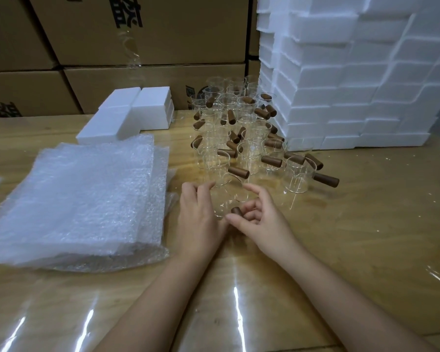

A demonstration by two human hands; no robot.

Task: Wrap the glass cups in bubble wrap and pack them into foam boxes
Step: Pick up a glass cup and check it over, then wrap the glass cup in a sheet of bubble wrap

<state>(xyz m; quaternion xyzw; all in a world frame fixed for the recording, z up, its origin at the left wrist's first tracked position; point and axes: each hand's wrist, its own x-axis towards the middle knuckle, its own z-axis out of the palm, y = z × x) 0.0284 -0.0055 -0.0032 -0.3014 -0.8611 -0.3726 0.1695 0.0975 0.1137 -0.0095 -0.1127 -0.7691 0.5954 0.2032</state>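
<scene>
A clear glass cup (229, 196) with a brown wooden handle stands on the table in front of me, between my hands. My left hand (197, 219) curls round its left side. My right hand (258, 217) holds it from the right, fingers bent round the handle's end (236, 210). Behind it stands a cluster of several more glass cups (241, 138) with brown handles. A stack of bubble wrap sheets (87, 199) lies to the left. White foam boxes (137, 113) sit behind the wrap.
A tall stack of white foam boxes (353, 80) fills the right rear. Brown cardboard cartons (137, 34) line the back wall. The wooden table (366, 237) has a glossy film over its surface, with small foam crumbs at right.
</scene>
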